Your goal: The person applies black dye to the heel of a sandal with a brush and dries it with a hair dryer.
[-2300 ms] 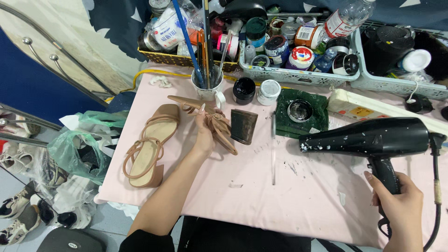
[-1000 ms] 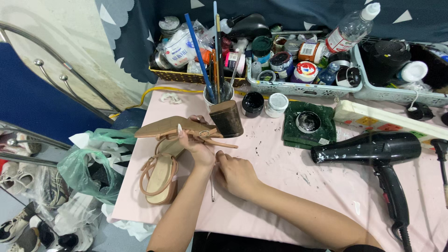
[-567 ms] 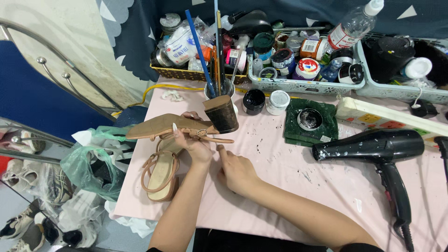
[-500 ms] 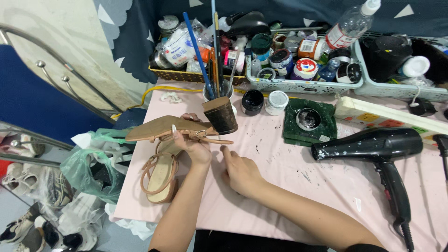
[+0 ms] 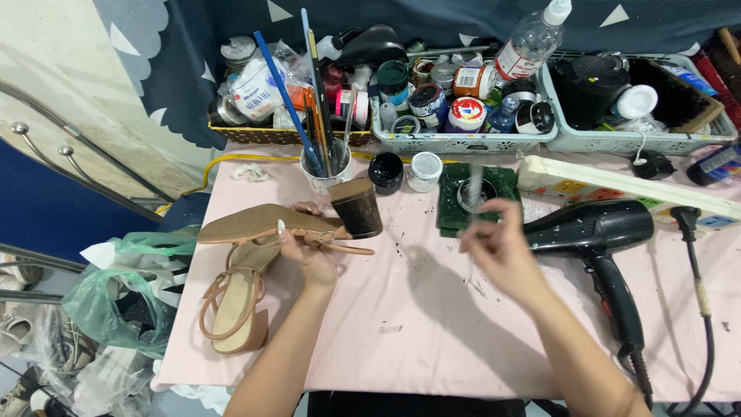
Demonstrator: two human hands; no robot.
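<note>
My left hand [image 5: 309, 249] grips a tan strappy sandal [image 5: 258, 223] by its straps and holds it sideways above the pink table [image 5: 417, 332]. The sandal's dark block heel [image 5: 356, 207] points toward the table's middle. My right hand [image 5: 500, 251] is raised over the table between the sandal and a black hair dryer [image 5: 596, 228]. Its fingers pinch a thin stick-like tool [image 5: 475, 184], which is blurred by motion. The matching second sandal [image 5: 231, 309] lies flat near the table's left edge, just below my left hand.
A cup of brushes [image 5: 328, 164], a black jar [image 5: 384, 171], a white jar [image 5: 424, 170] and a green pad with a tin [image 5: 478, 197] stand behind. Baskets of pots [image 5: 455, 143] and a plastic bottle [image 5: 532, 38] line the back. Plastic bags [image 5: 116, 301] sit left on the floor.
My right hand put the hair dryer down on the table, came to the sandal, then lifted to the right with the thin tool. My left hand raised the sandal off the table.
</note>
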